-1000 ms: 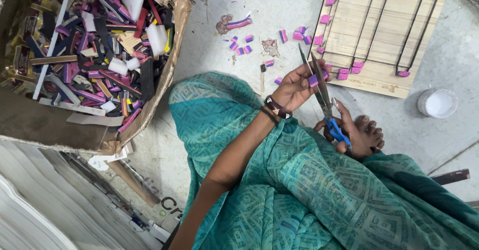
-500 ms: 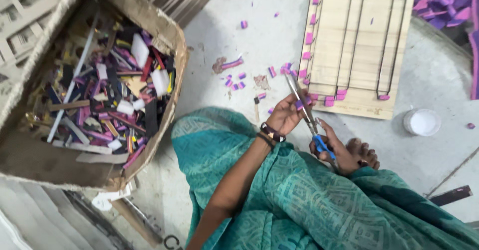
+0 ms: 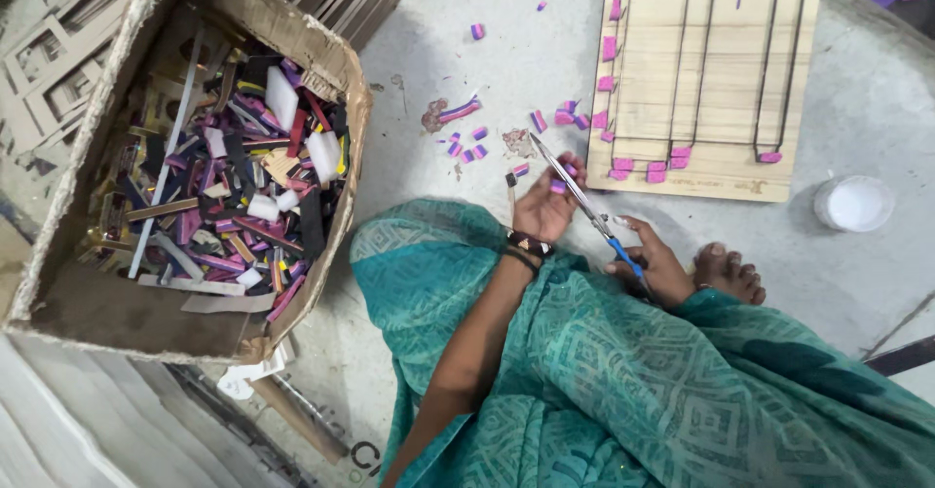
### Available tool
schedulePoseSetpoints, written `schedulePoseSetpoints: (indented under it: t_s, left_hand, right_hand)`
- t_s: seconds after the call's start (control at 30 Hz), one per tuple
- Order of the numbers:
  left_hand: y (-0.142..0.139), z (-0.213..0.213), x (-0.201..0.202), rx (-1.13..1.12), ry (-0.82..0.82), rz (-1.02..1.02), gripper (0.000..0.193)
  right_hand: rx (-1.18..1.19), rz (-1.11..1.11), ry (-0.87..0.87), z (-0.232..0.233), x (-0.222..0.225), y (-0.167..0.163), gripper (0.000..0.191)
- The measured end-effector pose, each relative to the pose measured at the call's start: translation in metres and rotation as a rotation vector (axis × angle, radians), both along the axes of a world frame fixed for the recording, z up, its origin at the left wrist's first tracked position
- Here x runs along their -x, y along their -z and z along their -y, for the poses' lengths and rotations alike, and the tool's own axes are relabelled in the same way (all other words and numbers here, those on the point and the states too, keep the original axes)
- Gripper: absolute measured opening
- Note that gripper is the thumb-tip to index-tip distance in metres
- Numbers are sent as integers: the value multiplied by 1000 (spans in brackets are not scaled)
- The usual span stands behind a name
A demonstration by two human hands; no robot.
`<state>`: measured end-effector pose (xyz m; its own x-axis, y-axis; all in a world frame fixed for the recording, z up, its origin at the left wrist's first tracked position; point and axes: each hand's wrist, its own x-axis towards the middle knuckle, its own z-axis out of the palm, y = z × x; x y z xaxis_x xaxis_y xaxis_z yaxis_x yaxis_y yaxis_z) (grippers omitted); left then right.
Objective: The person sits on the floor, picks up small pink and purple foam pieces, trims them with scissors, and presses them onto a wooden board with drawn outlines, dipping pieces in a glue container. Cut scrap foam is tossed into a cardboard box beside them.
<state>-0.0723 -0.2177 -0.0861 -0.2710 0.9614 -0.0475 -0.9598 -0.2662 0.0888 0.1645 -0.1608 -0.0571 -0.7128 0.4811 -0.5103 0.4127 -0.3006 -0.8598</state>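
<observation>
Mid-frame, your left hand [image 3: 545, 206] pinches a small pink-purple foam piece [image 3: 557, 186]; your right hand [image 3: 654, 266] grips blue-handled steel scissors [image 3: 584, 206], blades meeting it.

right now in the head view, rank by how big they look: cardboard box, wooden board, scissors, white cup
1. cardboard box, though it sits nearer the camera
2. wooden board, partly cut off at the top
3. scissors, in the right hand
4. white cup

I sit on a grey concrete floor [image 3: 506, 20] in soft, even light, stacked cardboard sheets [image 3: 58, 430] beside me.
</observation>
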Motion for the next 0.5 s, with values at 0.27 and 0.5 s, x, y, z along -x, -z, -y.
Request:
schedulePoseSetpoints:
  t_s: [0.27,0.5]
  left_hand:
    - [-6,5,42,277,-189,-181,49]
    - [-15,8,48,527,-275,-743,38]
  right_hand:
    - [-445,549,-388,-6,-38,-58,101]
    - [-825,904,-440,7,-27,-114,113]
